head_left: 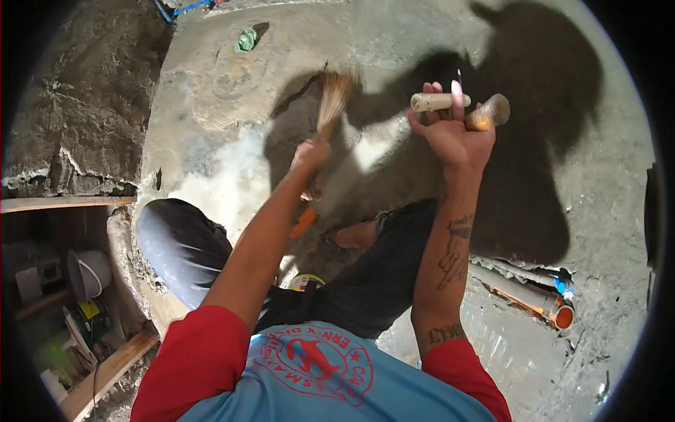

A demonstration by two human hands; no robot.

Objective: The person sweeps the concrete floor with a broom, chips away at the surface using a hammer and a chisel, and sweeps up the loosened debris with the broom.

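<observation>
Left hand [311, 155]: fist closed round the grip of a brush [334, 105], bristles pointing away from the body, over the concrete floor [204, 88]. Held low on the handle, presumably to leave the full bristle length free. Bristle tips blurred; cannot tell if they touch the floor.

Right hand [457, 137]: palm up, raised above the floor, fingers crooked round a pale cylinder [429, 103]. 1 finger crosses the cylinder's near side, which seems enough to stop it rolling off. A stubby flared piece [496, 109] sits just beside, at the other edge of the hand. Cannot tell whether these are 2 things or 1 piece, as fingers hide the middle. A thin pointed tip [459, 73] shows beyond the fingertips; its base is hidden. Probable reason for this hold: items kept clear of the surface and of the brush.

Surroundings: 2 legs bent, apart, leaving floor open between them. An orange object [304, 222] lies below the left forearm; a tub [307, 283] stands close to the body, between the thighs, perhaps for easy reach. Right side: an orange-ended pipe [538, 301] lies in a groove, apparently set below floor level. Far side: a crumpled green object [245, 40], well apart from both hands.
</observation>
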